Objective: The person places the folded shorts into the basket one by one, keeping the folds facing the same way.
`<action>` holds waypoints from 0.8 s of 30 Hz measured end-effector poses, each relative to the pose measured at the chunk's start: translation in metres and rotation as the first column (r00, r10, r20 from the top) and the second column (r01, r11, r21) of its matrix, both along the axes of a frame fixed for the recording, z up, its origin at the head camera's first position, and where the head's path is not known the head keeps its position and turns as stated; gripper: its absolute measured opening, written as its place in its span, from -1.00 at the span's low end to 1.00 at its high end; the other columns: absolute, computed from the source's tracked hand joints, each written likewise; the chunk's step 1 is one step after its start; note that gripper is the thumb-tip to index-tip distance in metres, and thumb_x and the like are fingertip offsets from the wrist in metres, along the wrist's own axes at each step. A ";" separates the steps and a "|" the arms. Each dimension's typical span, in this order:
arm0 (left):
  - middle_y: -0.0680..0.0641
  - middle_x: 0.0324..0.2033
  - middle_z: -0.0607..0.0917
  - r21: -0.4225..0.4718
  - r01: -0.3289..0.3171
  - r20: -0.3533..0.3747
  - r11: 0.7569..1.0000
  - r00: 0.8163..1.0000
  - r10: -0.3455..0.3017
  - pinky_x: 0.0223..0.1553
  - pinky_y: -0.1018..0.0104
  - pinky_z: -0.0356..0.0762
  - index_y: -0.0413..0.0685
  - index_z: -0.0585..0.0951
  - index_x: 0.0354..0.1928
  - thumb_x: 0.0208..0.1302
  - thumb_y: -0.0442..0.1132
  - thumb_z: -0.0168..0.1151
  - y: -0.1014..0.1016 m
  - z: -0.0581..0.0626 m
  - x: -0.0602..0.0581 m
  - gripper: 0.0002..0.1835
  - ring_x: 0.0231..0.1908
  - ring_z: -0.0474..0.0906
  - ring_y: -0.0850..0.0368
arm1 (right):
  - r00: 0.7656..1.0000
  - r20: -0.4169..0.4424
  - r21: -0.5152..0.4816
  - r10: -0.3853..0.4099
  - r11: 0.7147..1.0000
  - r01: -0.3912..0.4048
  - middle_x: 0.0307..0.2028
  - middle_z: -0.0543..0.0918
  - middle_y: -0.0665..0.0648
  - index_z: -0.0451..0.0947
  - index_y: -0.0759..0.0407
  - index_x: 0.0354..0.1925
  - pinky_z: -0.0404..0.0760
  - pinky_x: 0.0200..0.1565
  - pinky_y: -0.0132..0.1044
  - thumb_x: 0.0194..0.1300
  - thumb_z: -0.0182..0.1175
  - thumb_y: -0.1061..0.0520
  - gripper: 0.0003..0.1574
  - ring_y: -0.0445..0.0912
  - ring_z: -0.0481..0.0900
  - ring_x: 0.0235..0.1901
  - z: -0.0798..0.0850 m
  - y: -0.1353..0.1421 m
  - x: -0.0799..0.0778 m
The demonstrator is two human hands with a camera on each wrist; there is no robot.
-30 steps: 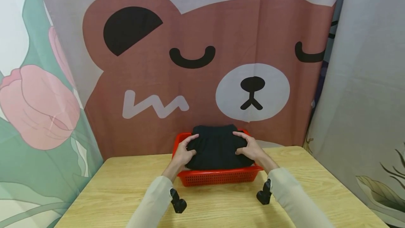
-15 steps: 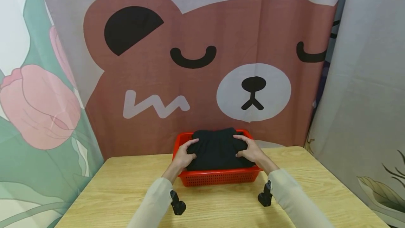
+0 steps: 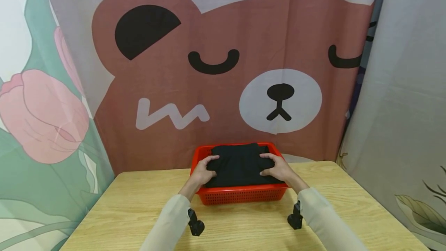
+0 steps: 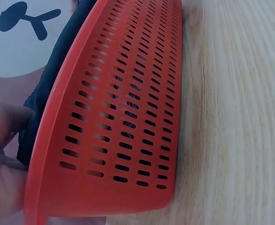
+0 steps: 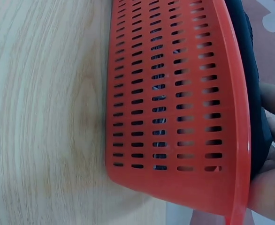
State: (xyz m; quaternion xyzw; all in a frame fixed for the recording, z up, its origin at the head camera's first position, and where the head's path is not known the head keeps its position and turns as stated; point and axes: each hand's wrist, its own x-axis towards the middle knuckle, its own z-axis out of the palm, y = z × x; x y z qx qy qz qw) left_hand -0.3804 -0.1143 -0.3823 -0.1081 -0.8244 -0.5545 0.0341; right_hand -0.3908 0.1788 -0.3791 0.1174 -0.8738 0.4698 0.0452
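Observation:
A folded black garment (image 3: 240, 167) lies across the red plastic basket (image 3: 244, 196), covering most of its opening. At its left side my left hand (image 3: 201, 172) holds the edge, thumb toward the front and fingers reaching over the top. My right hand (image 3: 281, 169) grips the opposite side in the same way. In the left wrist view the thumb (image 4: 8, 124) presses the black cloth just above the basket's rim. The right wrist view has the right hand (image 5: 273, 187) against the cloth at the rim, its fingers partly hidden behind the fabric.
The basket stands on a light wooden table (image 3: 146, 204), near its back edge. Behind hangs a curtain (image 3: 223, 100) with a bear print. Other printed curtains close off the left and right. Patterned items show dimly through the basket's holes.
The garment has sunk lower and flatter into the basket, its back edge dropping below where it was. Both hands have come down slightly with it, and the right hand has shifted a little right.

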 end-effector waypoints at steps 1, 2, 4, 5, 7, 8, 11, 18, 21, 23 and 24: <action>-0.29 0.28 0.35 -0.012 -0.003 0.002 1.000 1.000 0.003 0.16 -0.17 0.31 -0.04 0.49 0.27 0.10 -0.63 0.16 0.000 0.001 0.000 -0.34 0.17 0.33 -0.25 | 1.000 0.003 0.002 -0.004 1.000 0.004 0.25 0.35 0.39 0.41 0.17 0.29 0.37 0.11 0.16 -0.03 0.45 0.30 -0.13 0.24 0.40 0.12 0.001 0.000 0.000; -0.29 0.28 0.35 -0.025 -0.008 0.002 1.000 1.000 0.008 0.16 -0.17 0.32 -0.04 0.50 0.26 0.09 -0.63 0.18 0.001 0.001 0.001 -0.35 0.17 0.34 -0.25 | 1.000 0.008 0.003 -0.006 1.000 0.006 0.25 0.36 0.38 0.42 0.17 0.28 0.37 0.11 0.16 -0.03 0.46 0.29 -0.14 0.23 0.40 0.11 0.001 0.001 0.001; -0.29 0.27 0.36 -0.051 -0.019 -0.001 0.999 1.000 0.019 0.15 -0.17 0.33 -0.04 0.51 0.24 0.08 -0.62 0.20 0.002 0.002 0.001 -0.35 0.16 0.34 -0.25 | 1.000 0.011 0.012 0.001 1.000 -0.001 0.24 0.36 0.39 0.42 0.19 0.27 0.38 0.10 0.16 -0.02 0.47 0.28 -0.14 0.23 0.41 0.10 0.002 0.001 0.002; -0.30 0.27 0.37 -0.064 -0.022 -0.006 0.998 1.000 0.022 0.14 -0.17 0.34 -0.05 0.51 0.24 0.08 -0.62 0.21 0.002 0.002 0.001 -0.36 0.16 0.35 -0.25 | 1.000 0.008 0.017 0.004 1.000 -0.004 0.24 0.36 0.39 0.43 0.20 0.26 0.37 0.11 0.16 -0.03 0.47 0.28 -0.15 0.24 0.41 0.10 0.002 0.001 0.003; -0.29 0.26 0.38 -0.082 -0.033 -0.009 0.996 0.999 0.032 0.14 -0.16 0.35 -0.04 0.52 0.22 0.07 -0.62 0.22 0.002 0.002 0.002 -0.36 0.16 0.35 -0.24 | 1.000 -0.001 0.029 0.008 1.000 -0.008 0.23 0.37 0.39 0.44 0.21 0.25 0.37 0.11 0.16 -0.03 0.48 0.27 -0.16 0.24 0.41 0.10 0.003 0.001 0.004; -0.29 0.26 0.39 -0.089 -0.036 -0.012 0.995 0.999 0.035 0.14 -0.16 0.35 -0.05 0.53 0.22 0.06 -0.62 0.22 0.002 0.002 0.002 -0.36 0.16 0.35 -0.24 | 1.000 -0.005 0.037 0.013 0.999 -0.013 0.22 0.38 0.40 0.44 0.22 0.25 0.38 0.10 0.16 -0.03 0.48 0.26 -0.16 0.24 0.41 0.09 0.002 0.001 0.004; -0.30 0.26 0.39 -0.112 -0.035 -0.027 0.993 0.999 0.032 0.14 -0.17 0.34 -0.06 0.53 0.21 0.05 -0.62 0.23 0.001 0.002 0.003 -0.37 0.17 0.35 -0.24 | 1.000 -0.019 0.058 0.015 0.998 -0.014 0.22 0.39 0.40 0.45 0.23 0.23 0.38 0.11 0.16 -0.01 0.48 0.25 -0.19 0.24 0.42 0.09 0.002 0.000 0.007; -0.28 0.26 0.41 -0.220 -0.033 -0.092 0.975 0.996 0.013 0.16 -0.21 0.29 -0.06 0.50 0.23 0.11 -0.54 0.28 -0.001 0.003 0.005 -0.41 0.19 0.35 -0.23 | 0.994 -0.096 0.153 0.043 0.988 -0.028 0.22 0.41 0.41 0.45 0.24 0.22 0.32 0.13 0.23 0.10 0.39 0.21 -0.30 0.28 0.38 0.15 0.002 0.002 0.012; -0.29 0.24 0.42 -0.291 -0.031 -0.146 0.956 0.989 -0.012 0.16 -0.21 0.29 -0.09 0.48 0.25 0.15 -0.47 0.28 -0.002 0.004 0.008 -0.43 0.20 0.34 -0.24 | 0.983 -0.167 0.237 0.072 0.971 -0.031 0.18 0.45 0.38 0.47 0.26 0.21 0.32 0.13 0.25 0.16 0.35 0.19 -0.36 0.30 0.38 0.16 0.002 0.003 0.014; -0.31 0.22 0.43 -0.333 -0.026 -0.181 0.943 0.983 -0.037 0.17 -0.21 0.29 -0.15 0.46 0.27 0.17 -0.44 0.27 -0.003 0.004 0.010 -0.43 0.20 0.34 -0.25 | 0.972 -0.213 0.301 0.097 0.953 -0.029 0.16 0.48 0.38 0.47 0.28 0.20 0.33 0.12 0.25 0.19 0.33 0.19 -0.39 0.30 0.39 0.15 0.002 0.003 0.016; -0.32 0.21 0.43 -0.351 -0.025 -0.196 0.936 0.979 -0.048 0.17 -0.20 0.29 -0.17 0.46 0.27 0.18 -0.43 0.26 -0.003 0.004 0.012 -0.44 0.20 0.34 -0.26 | 0.966 -0.233 0.330 0.110 0.944 -0.027 0.15 0.48 0.39 0.47 0.29 0.19 0.34 0.11 0.25 0.20 0.32 0.19 -0.41 0.31 0.39 0.14 0.001 0.004 0.017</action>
